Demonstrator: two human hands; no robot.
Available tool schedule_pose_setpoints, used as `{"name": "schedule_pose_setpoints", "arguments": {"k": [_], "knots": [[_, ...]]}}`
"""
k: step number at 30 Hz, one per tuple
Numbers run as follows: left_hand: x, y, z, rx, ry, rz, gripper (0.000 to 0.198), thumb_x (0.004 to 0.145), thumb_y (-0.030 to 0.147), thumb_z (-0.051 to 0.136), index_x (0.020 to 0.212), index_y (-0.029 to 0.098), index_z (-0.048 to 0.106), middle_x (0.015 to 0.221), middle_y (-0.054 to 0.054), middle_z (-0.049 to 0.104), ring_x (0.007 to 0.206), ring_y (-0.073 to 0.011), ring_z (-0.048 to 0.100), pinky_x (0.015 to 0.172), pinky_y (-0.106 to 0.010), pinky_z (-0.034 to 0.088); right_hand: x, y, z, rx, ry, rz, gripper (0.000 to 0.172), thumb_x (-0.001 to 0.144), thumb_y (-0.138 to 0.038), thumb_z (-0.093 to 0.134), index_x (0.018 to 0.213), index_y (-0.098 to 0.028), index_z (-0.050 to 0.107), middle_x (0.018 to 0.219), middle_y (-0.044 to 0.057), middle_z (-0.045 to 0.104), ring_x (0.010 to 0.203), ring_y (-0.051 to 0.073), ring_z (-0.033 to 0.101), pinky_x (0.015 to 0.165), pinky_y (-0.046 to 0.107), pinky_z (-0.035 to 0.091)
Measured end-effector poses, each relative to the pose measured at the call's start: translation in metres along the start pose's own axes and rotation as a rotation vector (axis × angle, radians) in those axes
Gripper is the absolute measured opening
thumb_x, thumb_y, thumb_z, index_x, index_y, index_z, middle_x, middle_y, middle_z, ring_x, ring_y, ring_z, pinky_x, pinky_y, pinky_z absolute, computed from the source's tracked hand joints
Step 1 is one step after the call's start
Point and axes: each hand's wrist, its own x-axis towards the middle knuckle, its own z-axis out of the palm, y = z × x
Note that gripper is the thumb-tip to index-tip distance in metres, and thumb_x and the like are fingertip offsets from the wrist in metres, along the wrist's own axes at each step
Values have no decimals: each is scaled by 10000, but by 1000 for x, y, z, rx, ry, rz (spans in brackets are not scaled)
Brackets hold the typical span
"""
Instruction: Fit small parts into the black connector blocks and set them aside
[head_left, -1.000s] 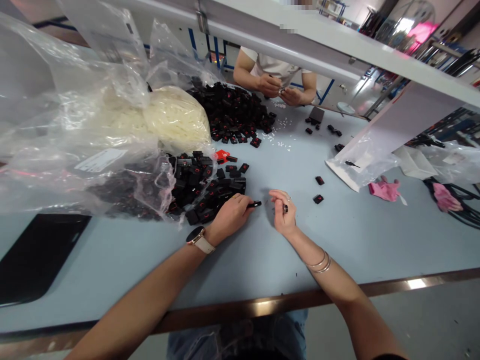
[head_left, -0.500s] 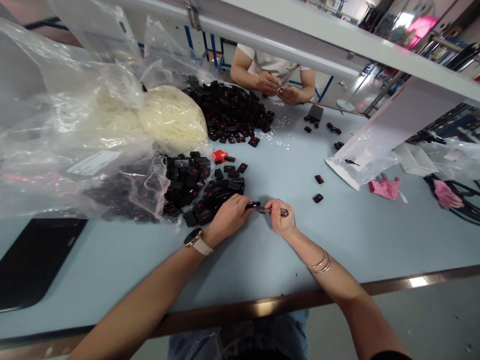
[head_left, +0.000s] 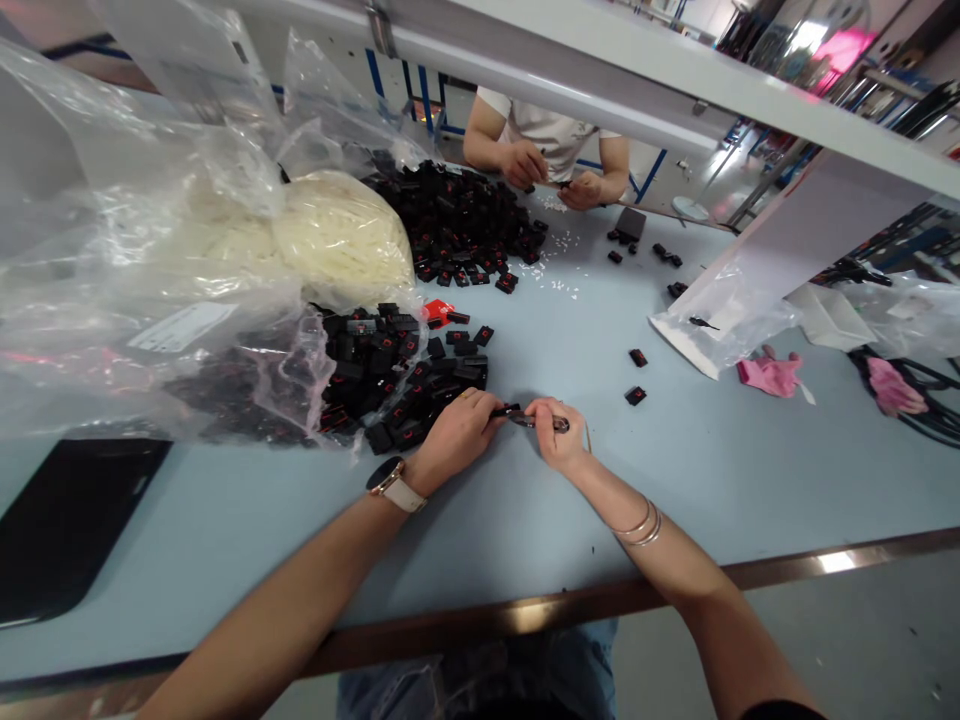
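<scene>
My left hand point(head_left: 463, 428), with a watch at its wrist, pinches a small black plastic part point(head_left: 508, 410). My right hand point(head_left: 559, 432) is closed around a small shiny metal cutter point(head_left: 536, 421), its rounded handle end showing beside the fingers. The cutter's tip meets the black part or lies right by it; the fingers hide the exact contact. Just left of my left hand lies a heap of black plastic parts with red marks point(head_left: 405, 375), spilling from a clear plastic bag point(head_left: 247, 370). Two single black parts point(head_left: 637, 377) rest to the right of my hands.
Across the table point(head_left: 705, 450) a co-worker's hands point(head_left: 551, 178) handle a small dark piece. Near them are a larger black heap point(head_left: 465, 220) and scattered white bits point(head_left: 559, 265). A bag of cream pieces point(head_left: 341, 235), a black tray point(head_left: 75, 530), pink gloves point(head_left: 770, 375) and an overhead shelf point(head_left: 675, 75) surround.
The cutter and my right hand have shifted slightly left, closer to the black part. My left hand stays nearly still. The co-worker's hands have moved a little apart.
</scene>
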Motion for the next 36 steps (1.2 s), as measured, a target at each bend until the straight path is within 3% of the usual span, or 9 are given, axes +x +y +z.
{"name": "schedule_pose_setpoints", "arguments": {"k": [11,22,36], "knots": [[0,2,-2,3,-3,-5,90,899,229,516,868,163,568,808,-70,625,803,-220,573,707,-348,499,0,2,2,-17,-42,21,402,951,-383,307,768,-204,617,640,26,634,576,145,591,615,256,486],[0,0,0,-18,1,-4,95,896,224,507,881,159,575,821,-78,622,813,-223,568,718,-356,499,4,-5,-2,-93,-110,-32,402,965,-347,297,775,-199,619,633,21,628,603,140,598,652,245,474],[1,0,-1,2,-11,16,47,872,189,546,864,158,581,814,-72,634,811,-224,570,724,-349,499,5,-8,4,-188,-104,-105,419,974,-341,285,698,-203,568,612,30,613,571,142,560,612,267,444]]}}
